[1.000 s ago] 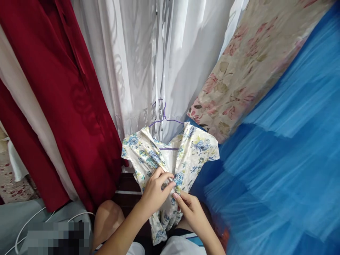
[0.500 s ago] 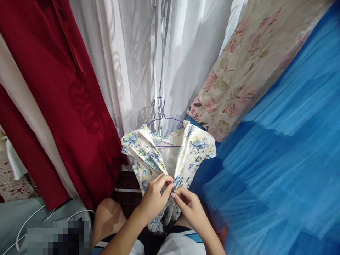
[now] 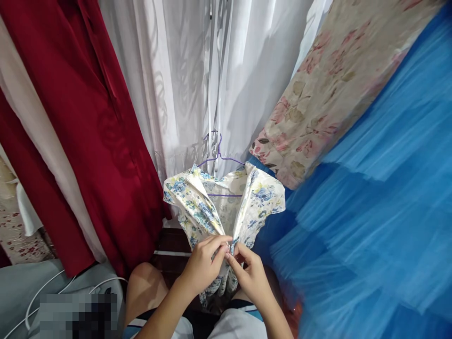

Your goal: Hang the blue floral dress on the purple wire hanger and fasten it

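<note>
Right hand (image 3: 249,266) on floral garment (image 3: 264,193)

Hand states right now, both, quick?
Left hand: closed, pinching the blue-floral garment at its front opening.
Right hand: closed, pinching the same garment right beside the left.

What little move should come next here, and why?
Perhaps ease together the front edges of the floral garment: the left grip and right grip pinch the fabric close together at the bottom of its V-shaped opening, while above them the edges stand apart, showing the purple hanger's crossbar.
</note>
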Action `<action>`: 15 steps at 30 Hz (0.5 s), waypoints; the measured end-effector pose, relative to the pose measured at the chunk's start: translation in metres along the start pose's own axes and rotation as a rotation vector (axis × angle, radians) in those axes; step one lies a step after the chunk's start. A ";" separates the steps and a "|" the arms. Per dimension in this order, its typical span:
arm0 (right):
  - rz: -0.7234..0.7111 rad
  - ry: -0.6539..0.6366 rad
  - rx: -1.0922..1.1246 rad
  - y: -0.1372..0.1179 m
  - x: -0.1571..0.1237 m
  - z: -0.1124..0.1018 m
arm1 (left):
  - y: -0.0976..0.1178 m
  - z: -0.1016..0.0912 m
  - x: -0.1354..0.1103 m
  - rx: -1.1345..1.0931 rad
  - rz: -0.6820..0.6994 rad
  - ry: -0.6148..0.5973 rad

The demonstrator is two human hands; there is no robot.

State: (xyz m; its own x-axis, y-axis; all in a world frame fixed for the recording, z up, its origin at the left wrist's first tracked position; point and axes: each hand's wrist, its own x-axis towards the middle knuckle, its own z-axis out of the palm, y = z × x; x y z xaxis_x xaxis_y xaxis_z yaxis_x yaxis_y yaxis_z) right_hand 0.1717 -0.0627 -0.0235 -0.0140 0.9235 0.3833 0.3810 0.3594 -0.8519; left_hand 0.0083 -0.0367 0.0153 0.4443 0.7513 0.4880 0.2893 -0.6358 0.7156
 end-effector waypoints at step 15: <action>0.046 -0.029 0.042 -0.001 -0.004 -0.009 | 0.000 -0.062 0.117 0.287 0.281 0.105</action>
State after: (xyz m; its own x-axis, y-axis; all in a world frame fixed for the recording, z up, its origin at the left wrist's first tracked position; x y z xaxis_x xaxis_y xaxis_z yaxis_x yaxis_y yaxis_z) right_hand 0.1793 -0.0677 -0.0209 -0.0246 0.9424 0.3336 0.3425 0.3215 -0.8828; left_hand 0.0080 0.0623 0.1028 0.4550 0.5456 0.7038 0.4003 -0.8313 0.3856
